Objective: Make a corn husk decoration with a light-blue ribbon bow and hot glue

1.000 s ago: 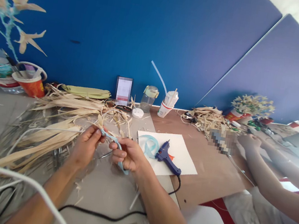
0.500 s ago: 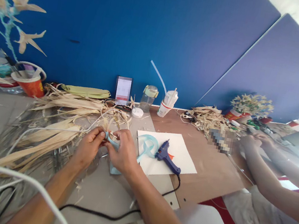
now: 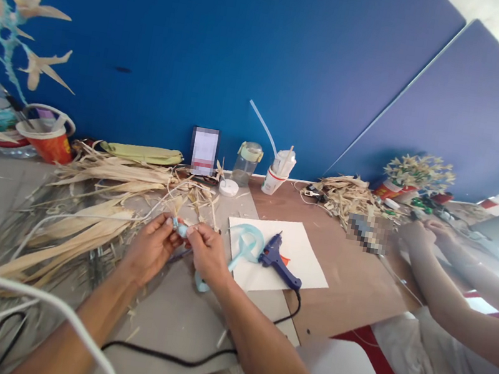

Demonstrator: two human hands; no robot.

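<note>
Between my two hands is a small corn husk flower [image 3: 177,205] with light blue ribbon [image 3: 181,229] around its base. My left hand [image 3: 152,246] is closed, pinching the flower's base in its fingertips. My right hand [image 3: 208,253] is closed too, its thumb and fingers pinching the ribbon just right of the base. The ribbon's loose length runs under my right hand and lies in loops on a white sheet [image 3: 308,263]. On that sheet rests a dark blue hot glue gun [image 3: 279,262], its nozzle pointing up and away.
Dry corn husks [image 3: 77,223] cover the left of the table. Behind stand a phone [image 3: 204,151], a glass bottle [image 3: 247,164] and a cup with straws [image 3: 274,181]. A white cable [image 3: 46,300] crosses the lower left. At right, another person's hands [image 3: 424,234] are at the table.
My right hand has turned and drawn in its fingers, now pinching the ribbon close to the flower's base. The ribbon lies more wrapped there, and its hanging part has shifted right.
</note>
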